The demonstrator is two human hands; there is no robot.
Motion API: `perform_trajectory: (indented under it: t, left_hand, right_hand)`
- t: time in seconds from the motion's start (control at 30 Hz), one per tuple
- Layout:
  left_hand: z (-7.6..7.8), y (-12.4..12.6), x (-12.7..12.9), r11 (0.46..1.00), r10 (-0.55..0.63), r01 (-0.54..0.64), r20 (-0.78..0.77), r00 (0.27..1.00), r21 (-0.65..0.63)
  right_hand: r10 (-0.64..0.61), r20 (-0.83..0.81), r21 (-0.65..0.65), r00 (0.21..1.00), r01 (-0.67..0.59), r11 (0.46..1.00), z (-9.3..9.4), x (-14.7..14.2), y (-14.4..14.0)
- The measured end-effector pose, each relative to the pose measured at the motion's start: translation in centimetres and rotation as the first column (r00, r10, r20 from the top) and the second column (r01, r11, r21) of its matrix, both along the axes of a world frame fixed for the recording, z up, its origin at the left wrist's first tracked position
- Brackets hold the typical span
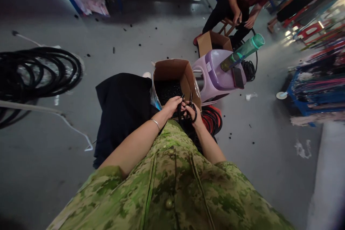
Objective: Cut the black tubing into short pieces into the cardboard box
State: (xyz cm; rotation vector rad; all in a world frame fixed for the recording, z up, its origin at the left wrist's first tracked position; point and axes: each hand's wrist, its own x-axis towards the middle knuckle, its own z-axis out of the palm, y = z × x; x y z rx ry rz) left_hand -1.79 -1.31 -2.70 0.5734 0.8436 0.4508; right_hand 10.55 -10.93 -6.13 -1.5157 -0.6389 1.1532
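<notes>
My left hand (173, 106) is closed around a black rubber-like strip (180, 109), whose upper end sticks out past the fingertips. Close beside it, my right hand (196, 113) grips a pair of scissors (194, 112) by the black handles, with the blades pointing away from me. Both hands are over the near edge of an open cardboard box (188, 79). Small black pieces (168, 91) lie in the bottom of that box. A coil of black tubing (212, 120) rests on something red by my right wrist.
A purple stool (212, 79) right of the box bears a green bottle (242, 52) and a dark phone (238, 77). Black coils (40, 72) lie at left. Another person (239, 3) sits at the upper right beside a second box (206, 45). Black scraps dot the floor.
</notes>
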Motion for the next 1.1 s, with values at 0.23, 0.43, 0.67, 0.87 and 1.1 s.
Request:
perform_trajectory:
  t: [0.23, 0.43, 0.67, 0.87, 1.1]
  left_hand:
    - [-0.4, 0.1, -0.1, 0.993, 0.105, -0.103, 0.022, 0.994, -0.062]
    - [-0.4, 0.1, -0.1, 0.988, 0.142, -0.137, 0.067, 0.988, -0.076]
    - [-0.8, 0.2, -0.4, 0.986, 0.154, -0.148, 0.092, 0.984, -0.076]
    - [-0.3, 0.5, -0.4, 0.985, 0.146, -0.131, 0.142, 0.979, -0.108]
    - [0.4, 0.3, -0.3, 0.989, 0.133, -0.137, 0.06, 0.989, 0.06]
  right_hand:
    - [0.028, 0.079, -0.011, 0.997, -0.028, 1.0, 0.1, -2.0, -1.9]
    - [0.114, 0.167, -0.08, 0.979, -0.102, 0.992, 0.1, -2.2, -4.1]
    - [0.067, 0.204, -0.086, 0.977, -0.05, 0.995, -1.0, -3.1, -3.6]
    - [0.012, 0.15, -0.011, 0.989, -0.011, 1.0, -1.1, -3.8, -1.7]
    - [0.034, 0.134, 0.01, 0.99, -0.035, 0.999, -1.2, -4.1, -1.8]
